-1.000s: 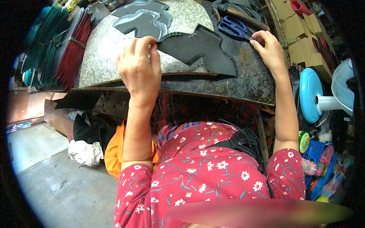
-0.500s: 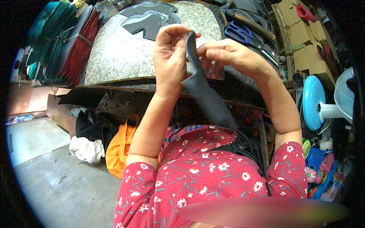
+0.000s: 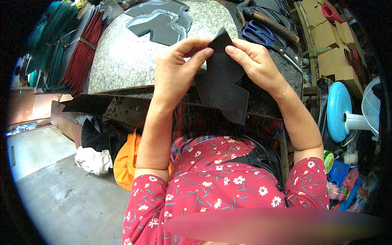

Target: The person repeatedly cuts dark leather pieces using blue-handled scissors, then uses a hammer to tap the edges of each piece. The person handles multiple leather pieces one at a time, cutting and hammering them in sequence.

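Note:
A dark, flat cut piece of leather-like sheet (image 3: 222,81) hangs between my hands, its pointed end up and a notch in its right edge. My left hand (image 3: 183,61) pinches its left edge near the top between thumb and fingers. On the opposite edge, my right hand (image 3: 255,61) holds it the same way, thumb on the near face. Beyond my hands, several similar dark cut pieces with pale shiny edges (image 3: 161,26) lie overlapping on the speckled stone slab (image 3: 114,61).
Blue-handled scissors (image 3: 258,32) and a hammer with a wooden handle (image 3: 273,26) lie right of the slab. Bundled red strips (image 3: 79,65) and green strips (image 3: 51,53) are stacked at left. A blue-and-white fan (image 3: 339,110) stands at right; an orange bag (image 3: 125,163) is below the bench.
The dark piece has turned from nearly edge-on to show its broad face. My right hand has come in to grip its right edge; my left hand has shifted slightly lower.

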